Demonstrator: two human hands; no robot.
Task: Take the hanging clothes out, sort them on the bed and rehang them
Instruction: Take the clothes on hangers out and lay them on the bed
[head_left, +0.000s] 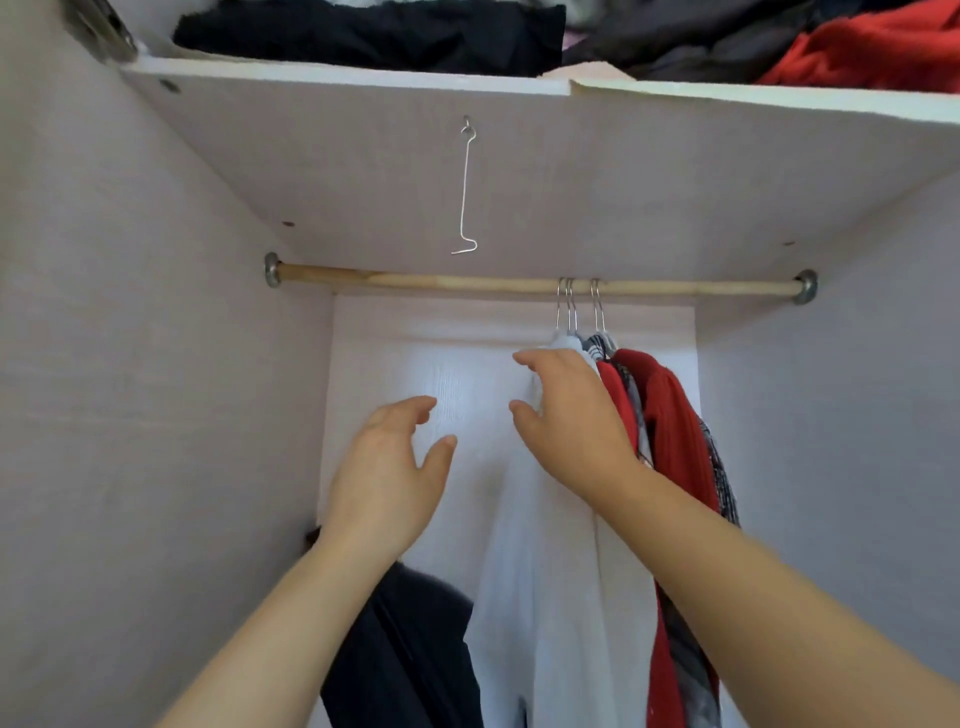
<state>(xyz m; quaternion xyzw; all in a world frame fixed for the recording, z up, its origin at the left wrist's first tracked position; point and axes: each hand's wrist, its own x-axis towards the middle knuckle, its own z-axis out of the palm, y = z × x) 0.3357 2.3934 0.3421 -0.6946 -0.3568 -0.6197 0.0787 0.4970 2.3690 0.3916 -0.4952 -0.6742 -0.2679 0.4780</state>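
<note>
Pale wardrobe walls enclose a hanging bay spanned by a wooden rail (467, 283), taken here as the reference. Above the rail, a shelf board (519, 171) carries dark garments (374, 34) and a red garment (883, 49). A bent wire hook (466, 192) dangles from the board's underside, above the rail's left half.

Right of the rail's centre, metal hanger hooks (579, 306) sit on it, clustered. Below them hang a white garment (545, 597), a red garment (675, 431) and a grey patterned garment (719, 467), packed together. A dark garment (405, 649) lies low in the bay, below the rail's left-centre.

Right hand (571, 415): fingers spread, resting against the white garment's shoulder just under the hooks; a closed grip is not evident. Left hand (389, 467): fingers spread and curled, empty, below the rail's middle, apart from the clothing.
</note>
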